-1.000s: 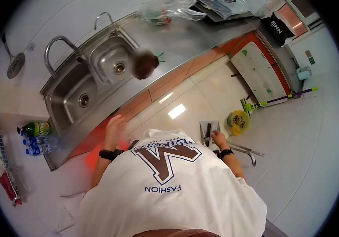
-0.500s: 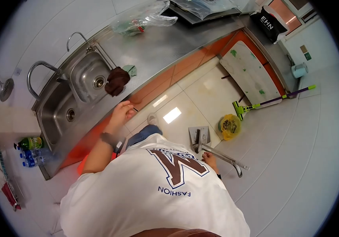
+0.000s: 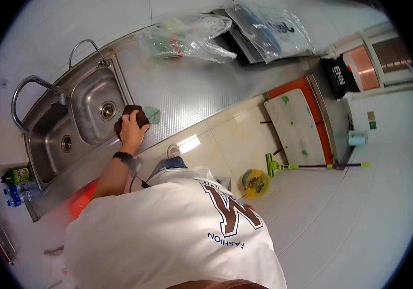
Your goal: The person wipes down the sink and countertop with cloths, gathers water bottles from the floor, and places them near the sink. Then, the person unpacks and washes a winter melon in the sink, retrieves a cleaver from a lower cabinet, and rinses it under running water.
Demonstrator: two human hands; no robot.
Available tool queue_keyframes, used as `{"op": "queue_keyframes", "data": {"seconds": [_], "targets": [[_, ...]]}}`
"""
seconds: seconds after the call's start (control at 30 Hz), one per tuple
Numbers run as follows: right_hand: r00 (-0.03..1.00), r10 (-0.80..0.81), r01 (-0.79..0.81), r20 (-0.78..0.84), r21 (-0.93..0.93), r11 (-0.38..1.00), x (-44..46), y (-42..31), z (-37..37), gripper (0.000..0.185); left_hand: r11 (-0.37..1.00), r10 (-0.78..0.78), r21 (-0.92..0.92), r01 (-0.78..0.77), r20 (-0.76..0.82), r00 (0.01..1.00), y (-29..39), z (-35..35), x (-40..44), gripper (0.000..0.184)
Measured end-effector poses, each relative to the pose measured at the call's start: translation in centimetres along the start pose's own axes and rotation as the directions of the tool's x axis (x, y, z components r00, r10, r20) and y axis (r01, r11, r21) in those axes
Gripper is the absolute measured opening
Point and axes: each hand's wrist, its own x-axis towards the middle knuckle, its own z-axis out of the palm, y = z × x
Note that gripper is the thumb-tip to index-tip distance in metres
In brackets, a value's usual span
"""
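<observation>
Dark brown cloth (image 3: 141,117), crumpled, bunched; left grip (image 3: 133,126) closed on it; right grip (image 3: 249,207) mostly hidden, cannot tell

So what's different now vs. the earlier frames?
Left hand moved forward from in front of the counter and has closed over the brown cloth at the sink edge. Right hand, earlier out by the dustpan, is now hidden behind the shirt; can't tell its grip. Green-headed mop and yellow-lined bin stayed put.
</observation>
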Motion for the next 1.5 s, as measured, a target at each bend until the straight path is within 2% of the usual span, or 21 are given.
{"op": "queue_keyframes", "data": {"seconds": [0.3, 0.43, 0.5, 0.53, 0.57, 0.63, 0.73, 0.8, 0.9, 0.93, 1.0, 1.03, 1.1, 1.13, 1.17, 1.23, 1.33, 1.37, 1.43, 1.47, 1.5], "targets": [[0.983, -0.100, 0.114, 0.153, -0.080, 0.990, 10.3, -16.7, -1.1, 0.036, 0.972, 0.128, 0.203, -0.115, -0.048, 0.991, -1.5, 2.3, 0.7, 0.043], [0.948, -0.239, 0.268, 0.211, -0.122, 0.956, 11.7, -28.7, 1.3, 0.038, 0.997, 0.071, 0.025, -0.070, -0.056, 0.996, -2.3, 1.7, 1.7, 0.032], [0.909, -0.277, 0.322, 0.313, -0.102, 0.941, 12.8, -34.0, 2.5, 0.040, 0.946, -0.122, -0.320, 0.050, -0.207, 0.971, -5.3, 3.2, 3.2, 0.029], [0.879, -0.304, 0.362, 0.366, -0.099, 0.927, 13.0, -36.8, 3.3, 0.041, 0.707, -0.293, -0.675, 0.212, -0.006, 0.956, -1.8, -0.9, 3.3, 0.028], [0.830, -0.321, 0.390, 0.456, -0.064, 0.918, 12.6, -40.1, 4.2, 0.045, 0.704, -0.310, -0.676, 0.218, -0.015, 0.951, 0.1, -2.8, 3.3, 0.028], [0.702, -0.349, 0.429, 0.621, 0.023, 0.903, 11.8, -45.8, 6.4, 0.056, 0.366, -0.250, -0.926, 0.098, 0.003, 0.968, 3.0, -5.4, 3.5, 0.027], [0.419, -0.422, 0.459, 0.804, 0.214, 0.862, 9.4, -52.5, 10.6, 0.079, 0.301, -0.114, -0.935, 0.186, 0.159, 0.981, 8.4, -7.6, 3.8, 0.027], [0.205, -0.456, 0.188, 0.866, 0.423, 0.886, 8.7, -54.5, 13.7, 0.080, 0.640, 0.316, -0.624, -0.448, -0.317, 0.894, 11.6, -5.5, 4.6, 0.030], [-0.119, -0.333, -0.305, 0.935, 0.285, 0.909, 9.1, -57.1, 17.5, 0.075, 0.340, 0.428, -0.938, 0.073, 0.224, 0.876, 18.2, -6.5, 3.3, 0.037], [-0.137, -0.328, -0.299, 0.935, 0.276, 0.913, 9.3, -58.3, 17.7, 0.075, 0.345, 0.416, -0.937, 0.064, 0.214, 0.884, 18.9, -5.8, 3.9, 0.037], [-0.146, -0.356, -0.132, 0.923, 0.338, 0.932, 9.2, -59.8, 17.5, 0.060, -0.064, 0.334, -0.980, 0.186, 0.155, 0.930, 19.6, -4.9, 5.2, 0.045], [-0.158, -0.352, -0.136, 0.923, 0.332, 0.933, 8.7, -60.2, 17.0, 0.060, -0.058, 0.322, -0.981, 0.183, 0.155, 0.934, 20.0, -5.0, 5.6, 0.045], [0.088, -0.424, -0.241, 0.901, 0.432, 0.869, 7.9, -60.9, 15.6, 0.053, -0.129, 0.275, -0.984, 0.120, 0.081, 0.958, 20.8, -5.9, 5.9, 0.056], [0.033, -0.467, -0.304, 0.884, 0.454, 0.838, 8.3, -61.2, 15.0, 0.055, -0.117, 0.242, -0.989, 0.085, 0.055, 0.969, 21.2, -6.8, 5.8, 0.063], [-0.026, -0.494, -0.279, 0.869, 0.469, 0.838, 9.3, -61.6, 14.6, 0.072, -0.114, 0.231, -0.990, 0.080, 0.052, 0.971, 22.2, -7.5, 5.8, 0.063], [-0.136, -0.492, -0.327, 0.860, 0.430, 0.842, 9.6, -62.5, 13.3, 0.103, -0.656, 0.101, -0.754, -0.038, -0.138, 0.985, 24.3, -8.8, 5.8, 0.064], [-0.093, -0.515, -0.188, 0.852, 0.493, 0.849, 7.2, -62.6, 12.1, 0.114, -0.819, 0.145, -0.568, 0.087, -0.059, 0.988, 29.0, -5.6, 6.8, 0.067], [-0.103, -0.481, -0.317, 0.871, 0.430, 0.846, 9.7, -61.7, 13.1, 0.092, -0.817, 0.140, -0.572, 0.079, -0.063, 0.988, 30.2, -4.9, 7.2, 0.067], [0.144, -0.491, -0.011, 0.859, 0.498, 0.867, 8.3, -63.1, 12.1, 0.064, -0.402, 0.039, -0.904, -0.149, -0.180, 0.983, 32.6, -3.1, 7.9, 0.068], [0.142, -0.485, -0.012, 0.863, 0.492, 0.871, 8.7, -63.0, 11.8, 0.064, -0.163, 0.038, -0.950, -0.267, -0.276, 0.960, 32.6, -1.4, 8.6, 0.065], [0.199, -0.457, -0.069, 0.867, 0.477, 0.876, 9.2, -63.0, 11.6, 0.050, -0.160, 0.035, -0.950, -0.270, -0.279, 0.960, 33.1, -0.8, 8.4, 0.065]]}}
